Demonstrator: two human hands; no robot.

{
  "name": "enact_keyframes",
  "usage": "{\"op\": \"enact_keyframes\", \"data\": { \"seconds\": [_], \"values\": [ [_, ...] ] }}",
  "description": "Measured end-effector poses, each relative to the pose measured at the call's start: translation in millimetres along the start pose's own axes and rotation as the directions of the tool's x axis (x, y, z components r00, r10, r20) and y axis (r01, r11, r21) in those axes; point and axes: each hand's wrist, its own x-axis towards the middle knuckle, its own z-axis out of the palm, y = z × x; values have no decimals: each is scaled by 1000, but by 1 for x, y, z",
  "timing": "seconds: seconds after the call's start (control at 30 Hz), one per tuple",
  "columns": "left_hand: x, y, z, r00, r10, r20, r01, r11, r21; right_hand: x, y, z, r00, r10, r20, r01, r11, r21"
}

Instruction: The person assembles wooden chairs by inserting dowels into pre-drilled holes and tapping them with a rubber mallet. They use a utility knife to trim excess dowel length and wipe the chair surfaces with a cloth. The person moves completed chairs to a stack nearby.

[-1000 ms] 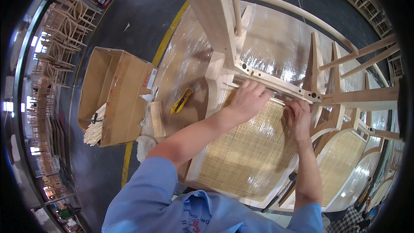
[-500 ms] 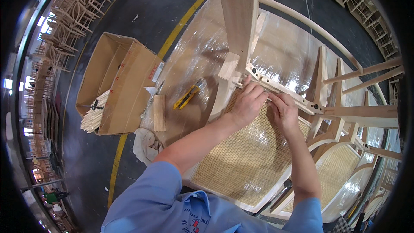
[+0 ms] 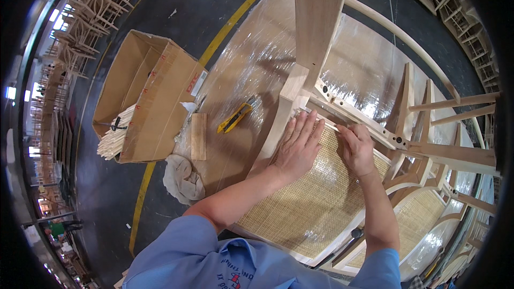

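A plastic-wrapped worktable (image 3: 251, 59) is bearing an overturned wooden chair frame (image 3: 316, 32) whose woven cane seat panel (image 3: 310, 203) is lying under both hands. The left hand (image 3: 297, 147) is pressing flat, fingers spread, on the cane; the right hand (image 3: 356, 149) is curling closed around a thin cane strip (image 3: 327, 124) at the seat's edge. Beside the table, an open cardboard box (image 3: 152, 101) is holding a bundle of pale sticks (image 3: 115, 136). A yellow utility knife (image 3: 234, 118) is lying nearby.
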Motion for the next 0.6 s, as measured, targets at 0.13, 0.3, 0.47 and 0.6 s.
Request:
{"op": "enact_keyframes", "data": {
  "seconds": [0.13, 0.3, 0.47, 0.6],
  "values": [
    [5, 0, 4, 999, 22, -39, -22, 1000, -10, 0, 1, 1, 1000, 27, 2, -27, 1000, 10],
    [8, -2, 6, 997, 49, -56, -49, 999, 5, 0, 2, 2, 1000, 23, -6, -23, 1000, 15],
    [10, -2, 7, 996, 53, -65, -53, 999, 12, 0, 5, 3, 1000, 28, -4, -28, 999, 15],
    [12, -2, 5, 996, 58, -63, -58, 998, -3, -1, 5, 3, 999, 34, -4, -34, 999, 14]
  ]
}}
